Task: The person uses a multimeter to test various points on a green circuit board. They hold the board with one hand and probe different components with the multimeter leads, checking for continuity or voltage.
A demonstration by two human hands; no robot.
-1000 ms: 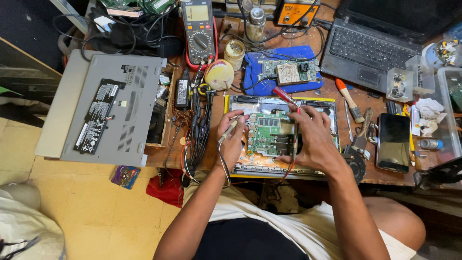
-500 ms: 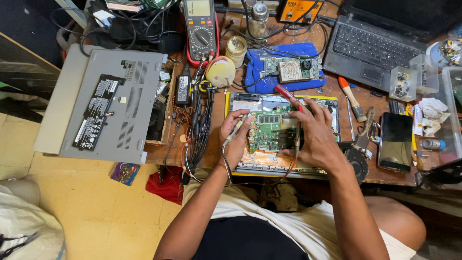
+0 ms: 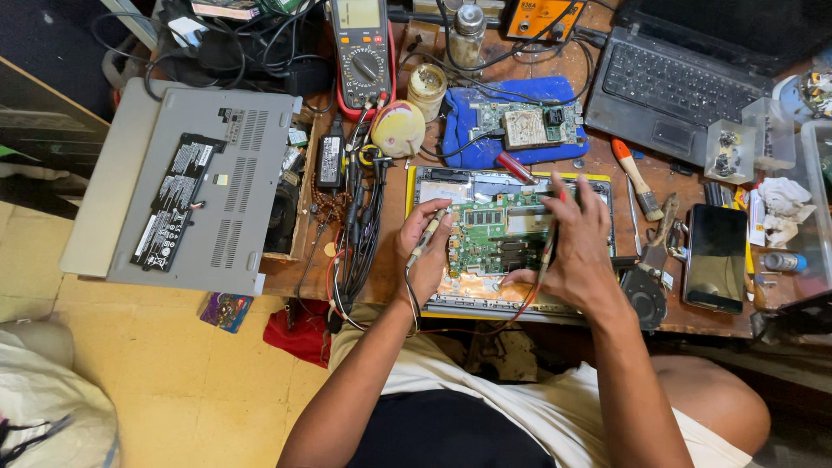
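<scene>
Currently seated at the bench, green circuit board (image 3: 498, 234) lying flat in an opened laptop shell on a yellow-edged mat (image 3: 411, 195), directly in front of me, so both wrists can brace beside it.

Left hand (image 3: 426, 253): closed around a black probe (image 3: 426, 236), pencil-style, tip angled toward the board's left edge. Its black lead loops down past my wrist. Fingers curled tight on the shaft, heel of the hand resting at the board's left side.

Right hand (image 3: 574, 247): fingers partly spread over the right half of the board, a red probe (image 3: 547, 251) pinched between thumb and fingers and held steeply. Red lead trails off under the palm toward the bench edge. The tip is hidden by my own fingers; cannot tell which spot it touches.

Both leads look to run up the left of the mat toward the multimeter (image 3: 363, 52), which stands at the back of the bench with its screen facing me, readable without moving either hand.

Nearby: a red-handled screwdriver (image 3: 516, 167) at the board's upper edge, a second small board on a blue cloth (image 3: 461, 130) just behind, a dark phone (image 3: 715, 256) to the right, a grey laptop base (image 3: 212, 191) turned underside up on the left.
</scene>
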